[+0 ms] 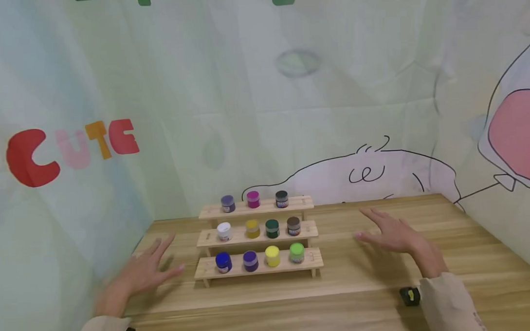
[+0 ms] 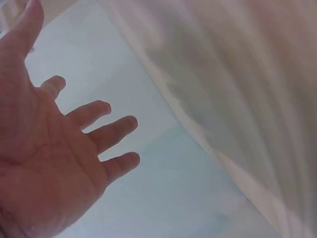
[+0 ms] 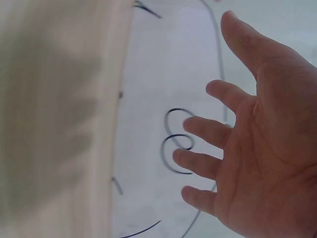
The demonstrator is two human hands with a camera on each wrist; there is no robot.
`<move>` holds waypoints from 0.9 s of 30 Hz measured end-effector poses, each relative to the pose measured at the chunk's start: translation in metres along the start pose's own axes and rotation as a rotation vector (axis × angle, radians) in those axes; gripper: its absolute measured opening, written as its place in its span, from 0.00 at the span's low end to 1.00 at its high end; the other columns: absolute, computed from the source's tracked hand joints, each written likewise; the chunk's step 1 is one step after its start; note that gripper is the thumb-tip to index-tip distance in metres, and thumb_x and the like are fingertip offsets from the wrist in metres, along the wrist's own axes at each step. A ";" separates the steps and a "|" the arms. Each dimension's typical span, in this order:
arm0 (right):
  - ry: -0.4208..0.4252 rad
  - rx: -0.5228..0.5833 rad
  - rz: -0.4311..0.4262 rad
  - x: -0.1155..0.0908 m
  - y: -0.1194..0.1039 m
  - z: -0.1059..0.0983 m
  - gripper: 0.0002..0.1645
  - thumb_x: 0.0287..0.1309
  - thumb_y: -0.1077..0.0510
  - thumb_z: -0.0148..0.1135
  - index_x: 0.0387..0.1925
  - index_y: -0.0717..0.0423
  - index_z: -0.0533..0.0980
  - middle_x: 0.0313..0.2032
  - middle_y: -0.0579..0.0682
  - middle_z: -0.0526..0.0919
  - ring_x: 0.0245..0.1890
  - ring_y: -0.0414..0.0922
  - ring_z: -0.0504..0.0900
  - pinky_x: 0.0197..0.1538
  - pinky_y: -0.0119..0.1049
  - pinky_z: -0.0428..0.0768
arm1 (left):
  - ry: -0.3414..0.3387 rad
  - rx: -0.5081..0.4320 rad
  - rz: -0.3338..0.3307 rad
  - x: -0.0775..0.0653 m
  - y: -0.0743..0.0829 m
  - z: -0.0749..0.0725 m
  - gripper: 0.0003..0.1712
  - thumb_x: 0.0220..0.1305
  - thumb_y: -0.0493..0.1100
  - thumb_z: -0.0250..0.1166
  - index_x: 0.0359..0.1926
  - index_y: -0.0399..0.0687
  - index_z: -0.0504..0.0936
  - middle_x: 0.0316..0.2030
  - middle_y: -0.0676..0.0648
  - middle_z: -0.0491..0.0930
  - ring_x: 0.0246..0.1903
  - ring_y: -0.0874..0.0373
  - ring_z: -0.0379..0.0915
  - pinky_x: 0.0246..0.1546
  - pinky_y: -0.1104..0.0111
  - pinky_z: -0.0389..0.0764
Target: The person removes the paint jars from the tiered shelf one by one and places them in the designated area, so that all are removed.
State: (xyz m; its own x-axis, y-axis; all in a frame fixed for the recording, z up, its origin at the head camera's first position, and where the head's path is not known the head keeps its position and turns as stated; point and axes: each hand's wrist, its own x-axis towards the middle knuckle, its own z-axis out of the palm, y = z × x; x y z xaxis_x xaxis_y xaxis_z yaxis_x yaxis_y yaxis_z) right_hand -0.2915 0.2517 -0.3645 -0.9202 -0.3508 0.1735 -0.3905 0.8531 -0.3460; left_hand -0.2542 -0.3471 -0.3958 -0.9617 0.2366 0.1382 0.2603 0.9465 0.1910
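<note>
A wooden three-tier rack stands mid-table in the head view, its front shelf (image 1: 263, 271) lowest. Small paint jars sit on every tier; a blue jar (image 1: 223, 262), a purple jar (image 1: 251, 261), a yellow jar (image 1: 272, 256) and a light green jar (image 1: 297, 252) line the front. The middle tier carries a white jar (image 1: 224, 231) and several darker ones. On the top tier is a magenta jar (image 1: 253, 199) between two others. My left hand (image 1: 141, 272) hovers left of the rack, fingers spread and holding nothing. To the right, my right hand (image 1: 392, 233) is likewise spread, apart from the jars.
The wood-grain table (image 1: 366, 298) runs back to a printed cloth backdrop (image 1: 324, 110) with cartoon drawings. Another cloth side (image 1: 74, 230) with coloured letters rises close beyond the left hand. A dark device (image 1: 410, 296) sits at the right wrist.
</note>
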 end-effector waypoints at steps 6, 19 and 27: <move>-0.036 0.114 -0.074 0.009 -0.020 -0.009 0.48 0.67 0.36 0.58 0.76 0.60 0.56 0.72 0.66 0.62 0.69 0.67 0.62 0.65 0.65 0.63 | -0.036 -0.330 0.057 0.014 0.014 -0.008 0.53 0.69 0.59 0.62 0.78 0.38 0.43 0.74 0.26 0.46 0.70 0.25 0.46 0.61 0.32 0.57; -0.016 0.223 -0.102 0.053 -0.077 0.008 0.48 0.67 0.34 0.57 0.77 0.51 0.55 0.74 0.61 0.59 0.71 0.64 0.60 0.66 0.64 0.61 | -0.145 -0.681 -0.006 0.030 0.038 -0.003 0.52 0.75 0.54 0.56 0.79 0.53 0.28 0.75 0.25 0.37 0.71 0.25 0.42 0.64 0.36 0.59; 0.040 0.314 -0.167 0.082 -0.117 0.017 0.42 0.69 0.39 0.59 0.76 0.50 0.59 0.73 0.57 0.62 0.72 0.60 0.61 0.67 0.61 0.62 | -0.118 -0.684 -0.004 0.037 0.041 0.002 0.49 0.76 0.56 0.55 0.80 0.57 0.30 0.75 0.28 0.42 0.73 0.30 0.42 0.65 0.36 0.55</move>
State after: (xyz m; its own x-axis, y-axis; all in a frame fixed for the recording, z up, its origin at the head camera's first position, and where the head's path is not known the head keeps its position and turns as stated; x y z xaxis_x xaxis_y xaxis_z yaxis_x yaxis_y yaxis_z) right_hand -0.3214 0.1170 -0.3259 -0.8437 -0.4544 0.2857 -0.5302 0.6228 -0.5753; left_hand -0.2792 -0.2994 -0.3846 -0.9556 0.2924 0.0372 0.2151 0.6053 0.7664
